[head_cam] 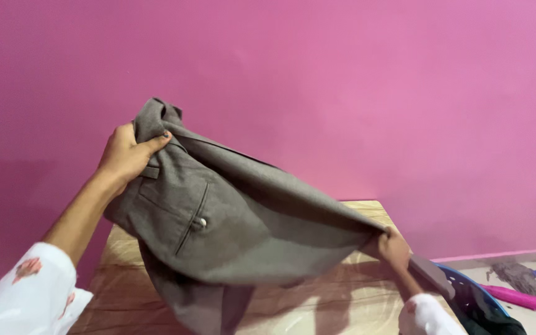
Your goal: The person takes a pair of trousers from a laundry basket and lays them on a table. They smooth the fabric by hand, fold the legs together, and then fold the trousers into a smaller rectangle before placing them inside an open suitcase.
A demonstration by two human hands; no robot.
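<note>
Both hands are closed on grey trousers (pixel 231 229), held up in the air over a wooden worktop (pixel 367 291) in front of a pink wall (pixel 342 74). Head view, the only one: left hand (pixel 128 155) pinches the waistband end high up, thumb over the top of the bunched fabric, just above the back pocket with its small button (pixel 201 221). Right hand (pixel 395 247) grips the far end low and to the right, fingers wrapped in the cloth, close to the worktop's right edge. Fabric is stretched taut between the two grips; loose leg material hangs below the middle and seems to reach the worktop, though contact isn't clear. Risks as I read them: left grip is only a thumb-and-finger pinch on a thick bunch, so the pull from the right could drag the waistband out and dump the garment. Hanging part is uneven and creased, so laying it down like this would likely trap wrinkles or a twisted leg underneath. Right hand sits nearly off the edge, right above a blue basket (pixel 476 294) with dark clothes in it; a slip there drops that end into the basket or onto the floor, where a mop (pixel 522 279) with a pink handle (pixel 513 296) lies, so dirt is possible.
</note>
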